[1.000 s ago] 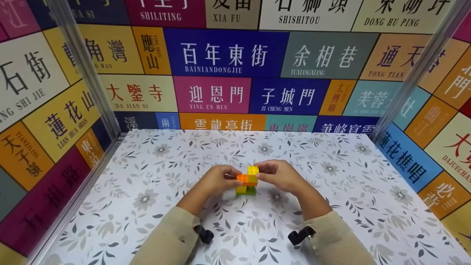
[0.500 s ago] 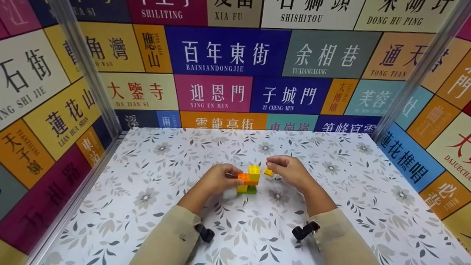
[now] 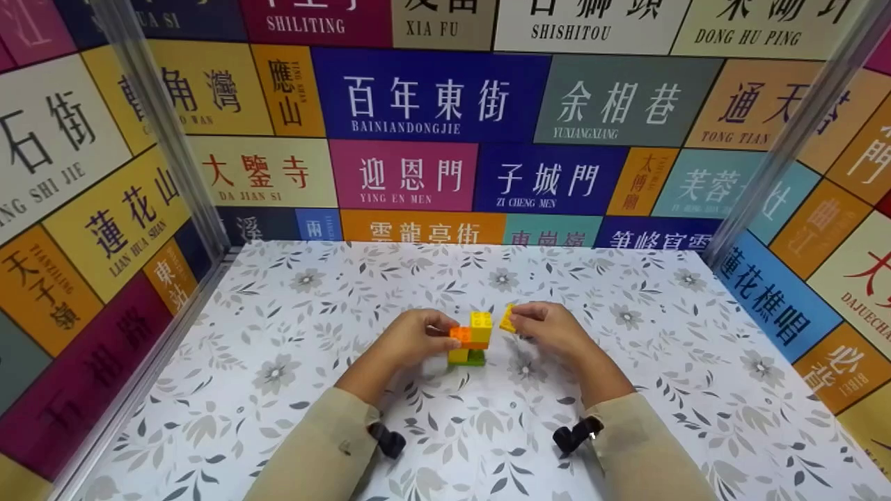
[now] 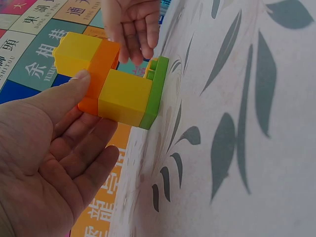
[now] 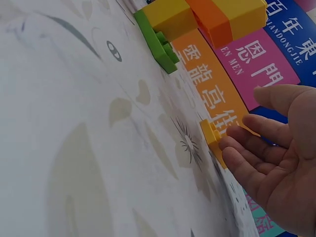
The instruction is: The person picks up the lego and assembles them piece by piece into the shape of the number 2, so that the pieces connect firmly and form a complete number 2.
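My left hand point(image 3: 411, 341) pinches a stack of toy building bricks, thumb on its orange brick point(image 4: 102, 74) and fingers behind. A yellow brick point(image 4: 78, 53) tops the stack. Below the orange one come another yellow brick point(image 4: 124, 96) and a green base brick point(image 4: 157, 91), whose studs are partly exposed. Just right of the stack, a loose yellow brick point(image 3: 509, 319) sits at the fingertips of my right hand point(image 3: 553, 330). In the right wrist view those fingers are loosely bent and overlap the loose brick point(image 5: 211, 140), with the thumb held apart.
A floral-patterned tabletop point(image 3: 334, 278) lies under both hands. Colourful sign-printed panels point(image 3: 428, 101) rise behind and at both sides, with clear corner posts point(image 3: 177, 139) where they meet. Black wrist cameras point(image 3: 387, 441) stick out from both sleeves.
My right hand has left the stack's top yellow brick and moved right to the loose yellow brick, which now looks turned from its earlier pose. My left hand keeps its hold on the stack.
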The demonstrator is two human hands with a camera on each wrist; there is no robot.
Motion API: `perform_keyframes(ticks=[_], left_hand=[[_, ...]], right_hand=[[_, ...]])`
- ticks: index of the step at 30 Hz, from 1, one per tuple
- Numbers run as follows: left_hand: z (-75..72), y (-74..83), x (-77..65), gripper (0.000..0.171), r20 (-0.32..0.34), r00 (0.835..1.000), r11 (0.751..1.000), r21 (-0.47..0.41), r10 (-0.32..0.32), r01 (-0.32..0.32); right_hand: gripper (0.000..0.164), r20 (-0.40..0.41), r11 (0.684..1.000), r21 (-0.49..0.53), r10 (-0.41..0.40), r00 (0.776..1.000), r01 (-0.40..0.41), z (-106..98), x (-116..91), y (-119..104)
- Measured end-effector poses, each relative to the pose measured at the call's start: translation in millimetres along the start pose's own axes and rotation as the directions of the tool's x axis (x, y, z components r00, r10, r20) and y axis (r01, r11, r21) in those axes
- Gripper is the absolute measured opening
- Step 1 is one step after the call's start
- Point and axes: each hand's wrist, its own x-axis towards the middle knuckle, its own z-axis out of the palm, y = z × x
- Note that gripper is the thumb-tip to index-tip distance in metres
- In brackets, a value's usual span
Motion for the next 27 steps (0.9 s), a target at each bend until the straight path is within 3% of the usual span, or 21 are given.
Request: perform_keyframes(ticks=[14,23,27], left_hand=[[-4.1,-0.4,1.2,0.024,0.016,0.999,0.999,-0.007,-0.038,0.038],[-2.6,-0.8,0.6,0.025,0.017,0.999,0.998,-0.03,-0.051,0.051],[-1.4,1.1,-0.2,0.024,0.019,0.998,0.998,-0.038,-0.052,0.053]], right_hand=[[0.042,0.001,0.999,-0.006,0.04,0.999,-0.04,8,11,-1],[0.047,-0.034,0.997,0.049,0.066,0.997,-0.065,-4,18,-2],[0.051,-0.063,1.0,0.006,0.029,0.998,-0.029,-12,25,1]])
